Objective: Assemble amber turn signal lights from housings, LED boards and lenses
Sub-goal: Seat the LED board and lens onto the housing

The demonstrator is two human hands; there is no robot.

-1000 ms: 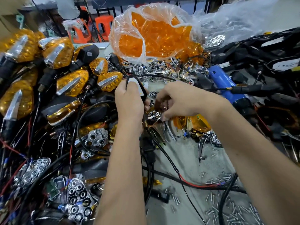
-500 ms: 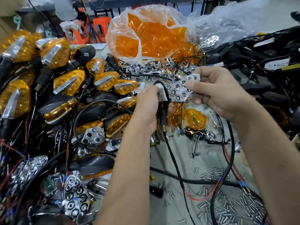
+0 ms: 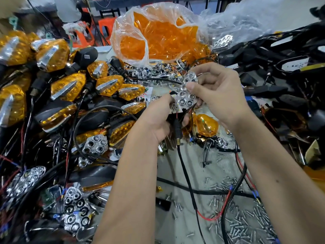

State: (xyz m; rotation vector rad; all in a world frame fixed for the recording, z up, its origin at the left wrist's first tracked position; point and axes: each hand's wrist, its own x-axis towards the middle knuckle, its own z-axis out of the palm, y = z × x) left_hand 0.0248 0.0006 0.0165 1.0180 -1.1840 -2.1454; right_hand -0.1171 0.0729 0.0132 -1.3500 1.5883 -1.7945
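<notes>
Cluttered bench (image 3: 198, 166), screws (image 3: 246, 224), wires (image 3: 186, 175) underhand.

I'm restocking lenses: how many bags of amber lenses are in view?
1: the bag of amber lenses stands at the back centre. The clear bag right of it shows chrome reflectors instead. More could be hidden by clutter.

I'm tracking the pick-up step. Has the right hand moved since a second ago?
Yes. The right hand has risen away from the bench, toward the bag of amber lenses, and now holds a chrome reflector above the left hand.
</notes>
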